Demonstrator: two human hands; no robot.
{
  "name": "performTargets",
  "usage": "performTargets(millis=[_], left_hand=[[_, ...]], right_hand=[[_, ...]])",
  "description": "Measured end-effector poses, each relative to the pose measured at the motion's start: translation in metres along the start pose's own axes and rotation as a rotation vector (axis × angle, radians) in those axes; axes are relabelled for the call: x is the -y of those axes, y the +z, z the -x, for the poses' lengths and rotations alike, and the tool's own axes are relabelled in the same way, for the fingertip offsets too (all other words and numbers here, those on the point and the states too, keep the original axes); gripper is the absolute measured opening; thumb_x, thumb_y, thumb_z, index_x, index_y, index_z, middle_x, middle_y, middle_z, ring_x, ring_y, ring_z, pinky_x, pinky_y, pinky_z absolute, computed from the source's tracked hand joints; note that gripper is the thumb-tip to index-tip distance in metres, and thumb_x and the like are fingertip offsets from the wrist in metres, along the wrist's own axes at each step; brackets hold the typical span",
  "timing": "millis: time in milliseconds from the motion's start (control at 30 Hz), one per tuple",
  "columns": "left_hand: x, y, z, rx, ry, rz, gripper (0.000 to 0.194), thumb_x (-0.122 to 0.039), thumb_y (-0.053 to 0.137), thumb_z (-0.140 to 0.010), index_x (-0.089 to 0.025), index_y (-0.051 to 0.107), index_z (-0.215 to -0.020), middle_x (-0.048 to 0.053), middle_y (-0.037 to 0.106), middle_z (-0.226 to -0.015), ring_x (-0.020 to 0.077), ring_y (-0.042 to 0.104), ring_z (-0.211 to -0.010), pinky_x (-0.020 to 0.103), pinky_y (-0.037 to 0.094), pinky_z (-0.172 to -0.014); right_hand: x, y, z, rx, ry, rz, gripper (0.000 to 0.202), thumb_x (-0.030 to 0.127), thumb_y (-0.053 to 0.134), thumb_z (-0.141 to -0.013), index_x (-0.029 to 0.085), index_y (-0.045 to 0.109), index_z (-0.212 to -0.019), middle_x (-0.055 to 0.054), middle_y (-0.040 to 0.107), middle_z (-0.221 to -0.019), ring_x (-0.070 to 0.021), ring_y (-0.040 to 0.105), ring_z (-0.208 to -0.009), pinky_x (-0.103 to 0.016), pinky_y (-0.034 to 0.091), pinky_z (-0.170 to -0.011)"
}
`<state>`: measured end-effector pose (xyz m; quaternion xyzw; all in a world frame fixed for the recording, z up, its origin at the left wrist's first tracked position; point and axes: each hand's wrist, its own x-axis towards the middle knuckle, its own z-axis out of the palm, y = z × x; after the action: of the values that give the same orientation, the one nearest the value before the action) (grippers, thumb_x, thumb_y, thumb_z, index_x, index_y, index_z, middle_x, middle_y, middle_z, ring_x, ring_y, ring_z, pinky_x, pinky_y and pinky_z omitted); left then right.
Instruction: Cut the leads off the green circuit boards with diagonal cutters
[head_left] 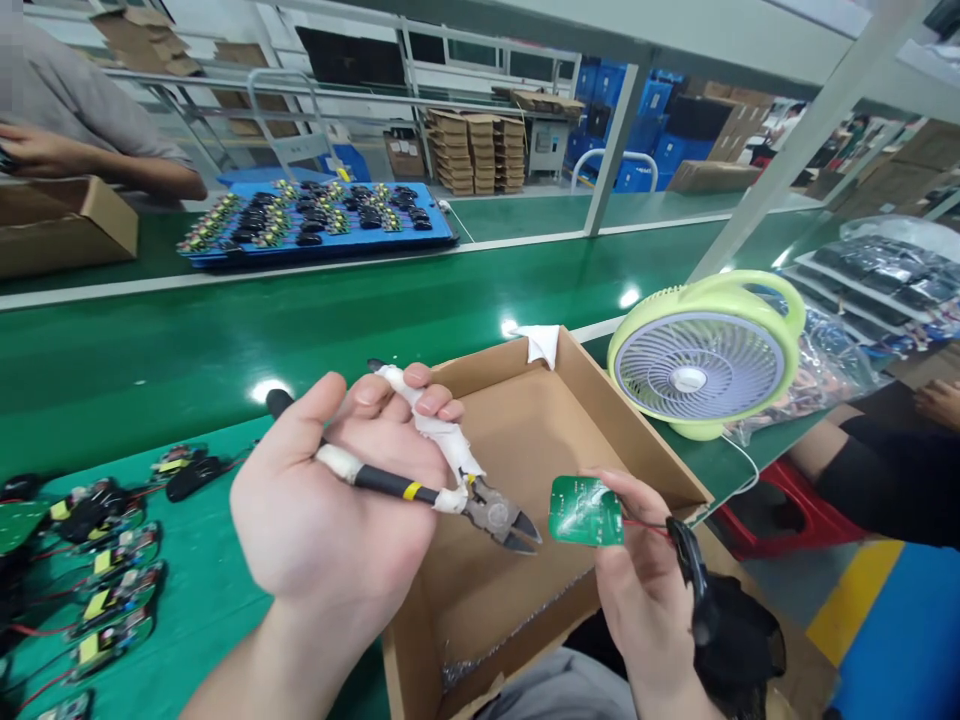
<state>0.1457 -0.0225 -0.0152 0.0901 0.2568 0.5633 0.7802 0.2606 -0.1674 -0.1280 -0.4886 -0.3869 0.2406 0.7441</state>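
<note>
My left hand [345, 480] is wrapped loosely round the diagonal cutters [491, 508], whose handles are taped white and black. The cutter jaws are parted and point right, towards a small green circuit board [585, 511]. Between the thumb and fingers of my right hand [645, 570] the board is pinched at its right edge. Red and black wires run from it to a black part hanging beside that hand. Jaws and board are apart, above an open cardboard box [517, 430] with wire scraps along its near inner edge.
Circuit assemblies [112, 600] lie on the green mat at left. A lime-green fan [697, 360] stands right of the box. Across the bench are a blue tray [420, 225] of assemblies and a person's arm [97, 160]. Another person sits at right near a red stool [795, 510].
</note>
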Motion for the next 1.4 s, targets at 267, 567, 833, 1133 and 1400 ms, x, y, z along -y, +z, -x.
performTargets(millis=[267, 567, 833, 1133, 1400], left_hand=[[0.006, 0.001, -0.001, -0.015, 0.006, -0.028, 0.023, -0.028, 0.048, -0.087, -0.019, 0.031, -0.074, 0.006, 0.049, -0.078, 0.0144, 0.054, -0.064, 0.027, 0.052, -0.057], [0.009, -0.002, 0.001, 0.013, 0.071, -0.085, 0.027, -0.030, 0.054, -0.085, -0.018, 0.035, -0.071, 0.007, 0.048, -0.083, 0.0154, 0.052, -0.068, 0.030, 0.053, -0.058], [0.012, -0.004, 0.002, 0.024, 0.033, -0.116, 0.027, -0.030, 0.053, -0.088, -0.017, 0.038, -0.070, 0.006, 0.046, -0.081, 0.0157, 0.054, -0.071, 0.029, 0.054, -0.060], [0.012, -0.008, -0.001, 0.062, 0.070, -0.142, 0.028, -0.032, 0.053, -0.088, -0.017, 0.037, -0.070, 0.006, 0.047, -0.080, 0.0149, 0.053, -0.069, 0.029, 0.054, -0.060], [0.011, -0.005, 0.000, 0.032, 0.103, -0.130, 0.027, -0.032, 0.052, -0.088, -0.017, 0.038, -0.070, 0.005, 0.048, -0.080, 0.0146, 0.055, -0.070, 0.028, 0.054, -0.060]], right_hand=[[0.011, 0.015, 0.004, 0.010, -0.013, -0.059, 0.030, 0.025, 0.077, -0.091, 0.031, 0.061, -0.117, -0.005, 0.065, -0.128, -0.0163, 0.071, -0.111, -0.021, 0.062, -0.085], [0.006, 0.016, 0.007, 0.069, -0.135, 0.019, 0.037, 0.018, 0.075, -0.091, 0.028, 0.058, -0.122, -0.009, 0.058, -0.127, -0.0198, 0.067, -0.120, -0.029, 0.061, -0.094], [0.001, 0.016, 0.009, 0.065, -0.265, 0.110, 0.045, 0.010, 0.074, -0.088, 0.024, 0.056, -0.127, -0.011, 0.056, -0.129, -0.0201, 0.061, -0.127, -0.031, 0.056, -0.104], [0.002, 0.015, 0.011, 0.083, -0.283, 0.141, 0.052, 0.004, 0.072, -0.086, 0.025, 0.052, -0.128, -0.012, 0.055, -0.132, -0.0206, 0.061, -0.128, -0.031, 0.059, -0.099], [0.006, 0.017, 0.008, 0.083, -0.172, 0.034, 0.043, 0.013, 0.075, -0.087, 0.027, 0.053, -0.121, -0.012, 0.059, -0.125, -0.0229, 0.068, -0.116, -0.035, 0.064, -0.091]])
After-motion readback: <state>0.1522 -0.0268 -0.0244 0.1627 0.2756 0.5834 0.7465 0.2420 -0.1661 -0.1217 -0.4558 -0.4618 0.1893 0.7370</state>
